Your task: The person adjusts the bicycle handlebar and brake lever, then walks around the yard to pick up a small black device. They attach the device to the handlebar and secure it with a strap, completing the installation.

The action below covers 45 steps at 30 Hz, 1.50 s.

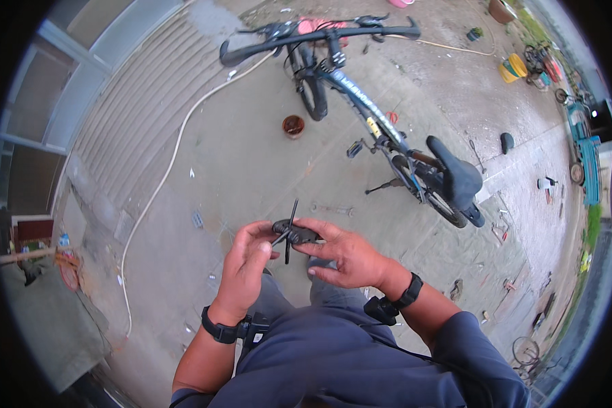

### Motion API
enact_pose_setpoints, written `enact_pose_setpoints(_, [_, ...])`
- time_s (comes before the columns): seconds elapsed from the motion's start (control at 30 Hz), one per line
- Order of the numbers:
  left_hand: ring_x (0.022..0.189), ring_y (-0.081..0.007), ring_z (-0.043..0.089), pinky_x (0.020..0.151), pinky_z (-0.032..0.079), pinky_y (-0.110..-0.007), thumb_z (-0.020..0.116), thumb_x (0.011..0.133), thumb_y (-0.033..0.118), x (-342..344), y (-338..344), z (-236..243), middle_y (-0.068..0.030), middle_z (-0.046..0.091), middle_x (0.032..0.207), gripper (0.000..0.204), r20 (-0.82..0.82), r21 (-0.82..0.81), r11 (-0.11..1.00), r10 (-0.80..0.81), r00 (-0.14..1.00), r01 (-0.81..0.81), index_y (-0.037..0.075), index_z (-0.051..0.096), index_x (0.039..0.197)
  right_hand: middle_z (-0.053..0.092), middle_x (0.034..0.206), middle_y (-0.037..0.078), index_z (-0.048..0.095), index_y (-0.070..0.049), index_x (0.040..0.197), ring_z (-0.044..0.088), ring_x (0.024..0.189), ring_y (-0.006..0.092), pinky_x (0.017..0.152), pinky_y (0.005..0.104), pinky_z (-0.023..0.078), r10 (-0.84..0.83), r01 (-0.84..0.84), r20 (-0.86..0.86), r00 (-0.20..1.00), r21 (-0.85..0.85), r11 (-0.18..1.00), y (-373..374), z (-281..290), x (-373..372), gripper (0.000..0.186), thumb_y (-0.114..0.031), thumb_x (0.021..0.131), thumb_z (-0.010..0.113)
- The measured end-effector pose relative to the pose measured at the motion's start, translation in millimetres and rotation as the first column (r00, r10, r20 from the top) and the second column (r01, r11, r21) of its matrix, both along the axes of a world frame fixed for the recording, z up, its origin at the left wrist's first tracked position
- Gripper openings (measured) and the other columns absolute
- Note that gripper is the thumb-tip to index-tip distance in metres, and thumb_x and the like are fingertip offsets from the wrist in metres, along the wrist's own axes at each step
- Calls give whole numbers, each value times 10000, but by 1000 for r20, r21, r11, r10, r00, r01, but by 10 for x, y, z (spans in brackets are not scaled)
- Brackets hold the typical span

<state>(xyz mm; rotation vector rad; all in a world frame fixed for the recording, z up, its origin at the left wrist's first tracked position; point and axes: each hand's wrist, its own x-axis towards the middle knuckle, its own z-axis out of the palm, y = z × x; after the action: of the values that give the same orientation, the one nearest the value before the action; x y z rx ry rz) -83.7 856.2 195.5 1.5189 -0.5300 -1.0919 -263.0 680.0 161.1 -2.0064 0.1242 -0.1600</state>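
- Folding hex-key tool (304, 235), as I read it: small, dark, held up in front of the person's body, between both hands, above the ground sheet (251, 183).
- Right hand (350, 258) narrows on the right end of the body; fingers curve close round it.
- Left hand (245, 262) draws in at the other end, fingertips by the body, thumb near a jutting key. Which part it pinches is hard to tell from here; the tool is small and partly covered.
- Thin dark keys stick out several ways, one up, one down, one toward the left thumb.
- Handling, my judgement: light but dense, stiff throughout, hardly fragile. Pivots probably resist; grease would make it slick.
- Best hold: the thick body, in the palm; turn each key near its tip for leverage.
- Beyond: bicycle (364, 102) upright, spanner (332, 210) lying flat.
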Motion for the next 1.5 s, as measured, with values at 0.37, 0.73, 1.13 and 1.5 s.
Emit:
enact_pose_setpoints(0.37, [1207,-155,643,950,541,-308,744,1007,142,120,-636,60,-117,623,1341,582,-129,61,984,-159,979,168,-17,475,1498,544,1537,183,750,-123,1296,608,1288,394,1044,470,530,-32,30,-7,999,-172,985,-466,296,2,430,-184,870,770])
enact_pose_setpoints(0.73, [1148,-139,639,966,547,-314,758,1013,180,1247,-1571,-234,-78,657,1259,526,-354,7,978,-191,916,207,10,507,1443,561,1520,150,754,-209,1305,627,1243,370,1011,461,549,-59,33,-97,994,-254,967,-1315,444,1136,441,-173,866,748])
enact_pose_setpoints(1.13, [1175,-181,649,1000,573,-361,680,1044,176,1788,-2258,-289,-100,661,1286,393,-417,8,988,-136,899,154,30,546,1383,621,1440,130,739,-146,1248,680,1183,362,986,432,569,-141,143,-126,982,7,990,-2118,439,1542,372,-179,879,778])
enact_pose_setpoints(1.5, [1137,-185,673,957,589,-348,683,1041,202,1454,-3155,-251,-123,674,1250,444,-428,146,963,-143,892,225,-7,531,1401,614,1402,183,442,-80,1562,693,1171,338,950,423,580,-236,292,-249,939,223,930,-2991,218,1330,870,-339,859,884])
